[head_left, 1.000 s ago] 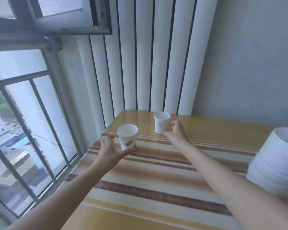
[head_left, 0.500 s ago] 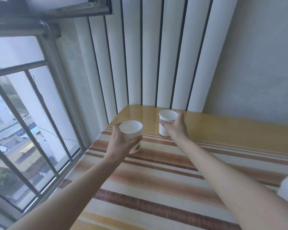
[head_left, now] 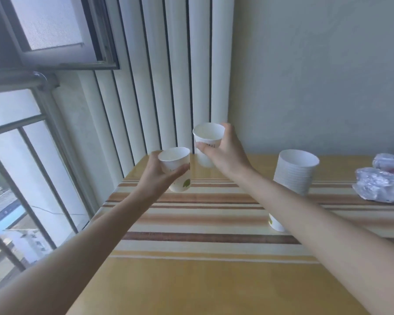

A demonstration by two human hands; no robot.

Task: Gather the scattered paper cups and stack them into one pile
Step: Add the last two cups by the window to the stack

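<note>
My left hand [head_left: 158, 178] grips a white paper cup with a green leaf mark [head_left: 176, 167], held upright just above the striped table [head_left: 203, 223]. My right hand [head_left: 225, 151] holds a second white paper cup with small dark print [head_left: 207, 142], raised higher and slightly right of the first. The two cups are side by side, close but apart. A tall pile of stacked white paper cups [head_left: 293, 171] stands on the table to the right; my right forearm hides its lower part.
Crumpled plastic bags [head_left: 382, 185] lie at the table's far right. A window with metal bars [head_left: 21, 178] runs along the left, beyond the table's left edge. White vertical panels [head_left: 168, 76] and a plain wall stand behind the table.
Both hands have closed on their cups and lifted them off the table. The right cup rose higher. The view swung right, bringing the whole stacked pile and the plastic bags into sight.
</note>
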